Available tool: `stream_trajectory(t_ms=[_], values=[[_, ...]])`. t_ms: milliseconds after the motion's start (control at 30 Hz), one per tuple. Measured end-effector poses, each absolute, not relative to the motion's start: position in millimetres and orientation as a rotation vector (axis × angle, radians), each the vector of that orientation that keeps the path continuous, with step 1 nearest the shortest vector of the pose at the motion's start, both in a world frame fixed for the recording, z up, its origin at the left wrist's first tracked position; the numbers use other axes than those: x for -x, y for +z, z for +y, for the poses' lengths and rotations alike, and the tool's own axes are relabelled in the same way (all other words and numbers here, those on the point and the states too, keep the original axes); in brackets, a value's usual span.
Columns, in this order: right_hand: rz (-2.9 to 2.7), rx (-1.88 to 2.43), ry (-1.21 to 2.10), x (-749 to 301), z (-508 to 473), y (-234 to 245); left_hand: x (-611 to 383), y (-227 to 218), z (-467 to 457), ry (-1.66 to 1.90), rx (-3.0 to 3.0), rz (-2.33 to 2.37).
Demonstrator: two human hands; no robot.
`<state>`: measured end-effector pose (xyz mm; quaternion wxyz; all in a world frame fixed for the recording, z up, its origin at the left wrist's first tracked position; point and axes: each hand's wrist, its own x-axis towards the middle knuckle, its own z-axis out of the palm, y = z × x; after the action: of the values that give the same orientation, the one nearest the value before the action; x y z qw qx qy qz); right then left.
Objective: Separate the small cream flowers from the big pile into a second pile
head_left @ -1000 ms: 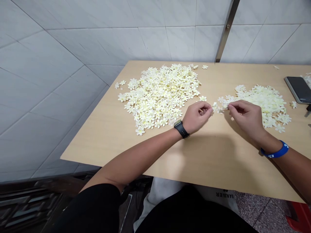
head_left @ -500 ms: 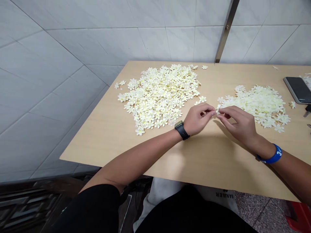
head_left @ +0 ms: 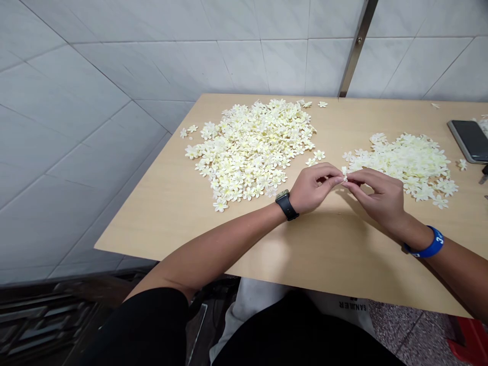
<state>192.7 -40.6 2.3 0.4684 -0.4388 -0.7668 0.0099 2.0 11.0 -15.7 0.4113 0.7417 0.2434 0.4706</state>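
Observation:
A small pale artificial flower (head_left: 344, 173) is pinched between the fingertips of both hands, above the table. My left hand (head_left: 313, 189), with a black watch at the wrist, grips it from the left with thumb and forefinger. From the other side my right hand (head_left: 381, 195), wearing a blue wristband, closes thumb and forefinger on it. Part of the flower is hidden by the fingertips. Left of my hands spreads a large heap of cream flowers (head_left: 255, 147). Behind my right hand lies a smaller, flatter heap of whitish flower pieces (head_left: 404, 160).
A phone (head_left: 471, 140) lies at the right of the wooden table (head_left: 183, 226), with keys (head_left: 483, 175) near it. Loose flowers (head_left: 316, 156) lie between the heaps. White wall tiles and a metal strip (head_left: 356, 51) stand behind. A red object (head_left: 468, 343) shows below right.
Both hands stay together with only small finger movements. The pinched flower now shows more above the fingertips. The view has shifted slightly.

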Motion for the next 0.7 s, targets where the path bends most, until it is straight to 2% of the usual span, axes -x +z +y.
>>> stream_trajectory(t_ms=[700], values=[[-1.852, 1.139, 0.099, -199.5, -40.4, 1.2, -0.9, -10.5, 9.5, 1.137, -1.847, 0.597]])
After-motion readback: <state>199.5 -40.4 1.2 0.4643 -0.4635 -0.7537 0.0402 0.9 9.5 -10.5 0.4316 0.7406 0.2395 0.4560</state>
